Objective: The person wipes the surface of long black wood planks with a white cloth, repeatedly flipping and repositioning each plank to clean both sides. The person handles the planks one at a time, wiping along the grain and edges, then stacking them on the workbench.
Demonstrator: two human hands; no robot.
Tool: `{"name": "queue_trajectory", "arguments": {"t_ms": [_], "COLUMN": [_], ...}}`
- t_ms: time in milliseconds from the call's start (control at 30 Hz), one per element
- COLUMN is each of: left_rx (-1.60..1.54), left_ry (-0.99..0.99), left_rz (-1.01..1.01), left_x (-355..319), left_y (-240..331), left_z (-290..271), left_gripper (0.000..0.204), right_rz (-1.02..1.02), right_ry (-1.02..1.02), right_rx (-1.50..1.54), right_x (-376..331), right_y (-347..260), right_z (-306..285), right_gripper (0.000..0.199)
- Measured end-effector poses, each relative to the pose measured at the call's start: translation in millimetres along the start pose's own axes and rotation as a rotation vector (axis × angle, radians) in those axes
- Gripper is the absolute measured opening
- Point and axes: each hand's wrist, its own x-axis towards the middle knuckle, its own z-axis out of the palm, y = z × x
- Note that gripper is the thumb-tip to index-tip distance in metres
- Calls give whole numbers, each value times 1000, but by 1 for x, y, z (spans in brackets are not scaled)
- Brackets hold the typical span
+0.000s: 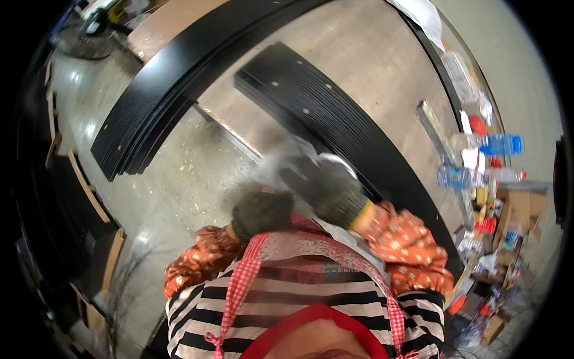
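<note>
Both of my hands wear dark grey-green knitted gloves and are close together in front of my apron. My left hand (261,213) is bent inward near the apron's top edge, its fingers smeared by motion. My right hand (332,194) reaches inward beside the near stack of black boards (335,116). At its fingers is a blurred whitish cloth-like thing (281,164), which the right hand seems to grip. Its exact kind is lost in the blur. The black boards have a fine grain and small holes along them, and lie on a brown work surface (371,66).
Another stack of long black boards (161,96) lies farther left across the surface. Dark boards with brown edges (110,260) stand at the far left. On the right are a metal bar (435,128), plastic bottles (502,145) and cluttered cardboard boxes (526,209). A fan-like round object (84,42) stands far left.
</note>
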Motion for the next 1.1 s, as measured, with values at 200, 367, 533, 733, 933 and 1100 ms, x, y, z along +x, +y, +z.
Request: {"name": "queue_trajectory", "arguments": {"t_ms": [200,367,533,733,933,1100], "left_rx": [19,-1,110,411,299,107], "left_ry": [0,-42,-83,-112,-631,-850], "left_rz": [-161,116,274,164,138,385], "left_x": [-5,60,129,192,258,280], "left_y": [2,20,42,-40,-111,-138], "left_z": [-17,4,5,-2,-1,11], "left_gripper": [33,35,35,43,49,50], "right_rz": [915,2084,1777,1490,1086,901], "right_ry": [28,-166,935,1246,919,654], "right_rx": [56,43,193,39,-118,-275], "right_x": [-384,-556,-564,-513,-405,-288], "right_y": [-24,-105,-106,-60,30,22], "right_z": [52,54,43,27,59,57], "right_gripper": [41,48,51,52,46,44]}}
